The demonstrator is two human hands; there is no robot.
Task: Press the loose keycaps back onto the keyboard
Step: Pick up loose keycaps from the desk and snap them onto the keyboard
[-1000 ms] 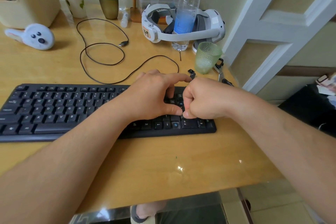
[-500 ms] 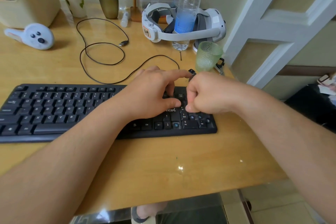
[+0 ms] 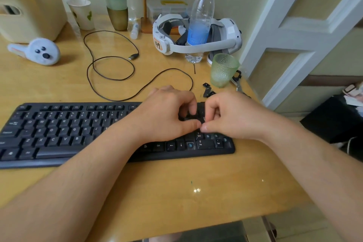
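Working at the keyboard's [image 3: 78, 133] right end, both hands meet over the number pad; the left hand [image 3: 167, 114] lies across the keys with its fingers curled down and its thumb stretched toward 3 o'clock, touching the right thumb tip; the right hand [image 3: 229, 116] is curled the same way, fingertips tucked onto the keys at its 9 o'clock side; whether either pinches a keycap I cannot tell, since the spot under the fingers is hidden; bare blue switch stems [image 3: 211, 136] show just at 6 o'clock of the right thumb, and another beside the down-arrow key, so some sockets are not yet filled; the loose keycaps [image 3: 207, 89] lie on the table at 12 o'clock of the right hand, near its knuckles and just beside the green cup [image 3: 224, 69] at 8 o'clock of it; the right hand is the nearer one, so a reach for them would likely fall to it; the keyboard's long axis runs 9 to 3 o'clock; the wooden table [image 3: 176, 192] also carries a coiled black cable [image 3: 112, 67], a water bottle [image 3: 200, 21], a white headset [image 3: 196, 45] and a cream bin [image 3: 33, 6]; a white door frame [image 3: 294, 31] stands at 2 o'clock.
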